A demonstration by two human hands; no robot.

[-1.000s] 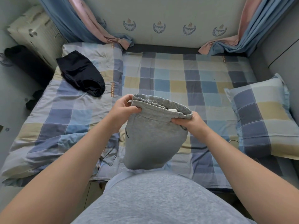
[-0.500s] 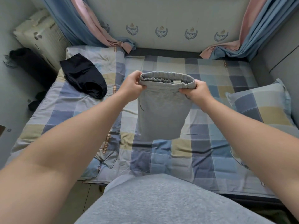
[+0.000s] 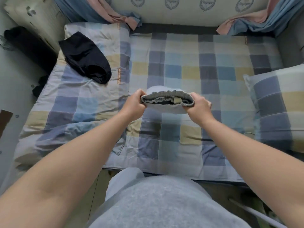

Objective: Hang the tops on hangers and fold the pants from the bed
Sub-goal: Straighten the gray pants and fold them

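Centrally, the folded grey pants (image 3: 166, 100) are held over the bed (image 3: 189, 63); the left hand (image 3: 134, 102) and right hand (image 3: 197, 106) each grip one waistband end, fingers (image 3: 139, 94) curled. Beyond the fingers, leftward, lies a black garment (image 3: 85, 58).

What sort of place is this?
Probably a small bedroom: a bed with a checked sheet, a matching pillow at the right, curtains bunched at the far wall, and grey pants held over the bed.
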